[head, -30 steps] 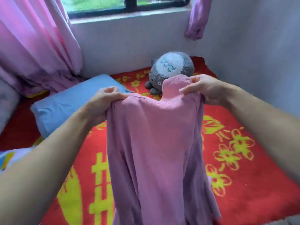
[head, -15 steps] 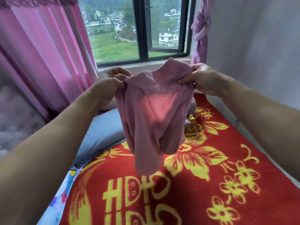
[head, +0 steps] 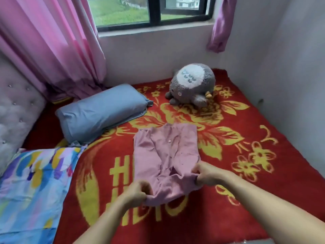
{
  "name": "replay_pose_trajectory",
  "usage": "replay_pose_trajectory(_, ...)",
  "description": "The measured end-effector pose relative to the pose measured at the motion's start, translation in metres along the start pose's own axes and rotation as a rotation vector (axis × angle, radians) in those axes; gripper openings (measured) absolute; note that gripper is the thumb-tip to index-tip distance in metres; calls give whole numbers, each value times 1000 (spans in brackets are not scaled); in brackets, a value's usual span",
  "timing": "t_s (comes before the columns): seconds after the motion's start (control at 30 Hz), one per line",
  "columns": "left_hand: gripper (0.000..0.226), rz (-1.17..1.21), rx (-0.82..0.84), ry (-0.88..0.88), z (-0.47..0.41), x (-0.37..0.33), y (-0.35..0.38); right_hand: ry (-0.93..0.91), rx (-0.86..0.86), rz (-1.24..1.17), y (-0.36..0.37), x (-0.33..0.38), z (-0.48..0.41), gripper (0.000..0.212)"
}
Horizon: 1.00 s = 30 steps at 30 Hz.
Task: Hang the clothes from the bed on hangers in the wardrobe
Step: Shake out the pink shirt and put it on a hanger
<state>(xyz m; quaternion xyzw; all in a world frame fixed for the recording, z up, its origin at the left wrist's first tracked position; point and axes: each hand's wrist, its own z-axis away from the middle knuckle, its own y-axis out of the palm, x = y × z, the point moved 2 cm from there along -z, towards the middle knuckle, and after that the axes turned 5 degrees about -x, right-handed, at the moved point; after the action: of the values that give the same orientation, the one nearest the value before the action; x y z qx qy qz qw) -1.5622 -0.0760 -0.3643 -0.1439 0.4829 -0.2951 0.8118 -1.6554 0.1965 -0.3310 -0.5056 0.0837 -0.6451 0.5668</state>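
Head view: top (head: pixel 167 152) lies on bed (head: pixel 255 196)
Left hand (head: pixel 137 192): grips top's near edge
Right hand (head: pixel 206 175): grips same edge

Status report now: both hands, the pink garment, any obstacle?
Left hand and right hand each pinch the near edge of the pink knitted garment. Garment lies spread on the red flowered blanket. Nothing lies on it or blocks it.

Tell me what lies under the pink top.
The pink top lies on the red blanket; the left hand and right hand grip its near edge. Anything beneath the cloth is hidden.
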Motion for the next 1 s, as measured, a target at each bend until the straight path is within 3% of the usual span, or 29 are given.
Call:
replay_pose_trajectory(0.13, 10, -24, 41, -173, 22, 79, 92, 23, 80, 115, 111, -57, 13, 24)
replay_pose_trajectory(0.23, 14, -83, 24, -260, 37, 117, 147, 59, 152, 138, 177, -95, 28, 17)
replay_pose_trajectory(0.37, 13, -223, -5, -290, 44, 151, 209, 71, 221, 160, 247, -137, 41, 34)
replay_pose_trajectory(0.43, 2, -296, 52, -258, 46, 166, 236, 65, 277, 182, 272, -156, 46, 33)
replay_pose_trajectory(0.57, 43, -344, 90, -231, 41, 175, 256, 77, 340, 213, 287, -175, 46, 29)
replay_pose_trajectory(0.77, 36, -344, -158, -236, -18, 157, 185, 253, -51, 63, 208, -181, -21, 33)
replay_pose_trajectory(1.0, 42, -419, -303, -198, -136, 166, 110, 485, -390, -151, 130, -191, -149, 37)
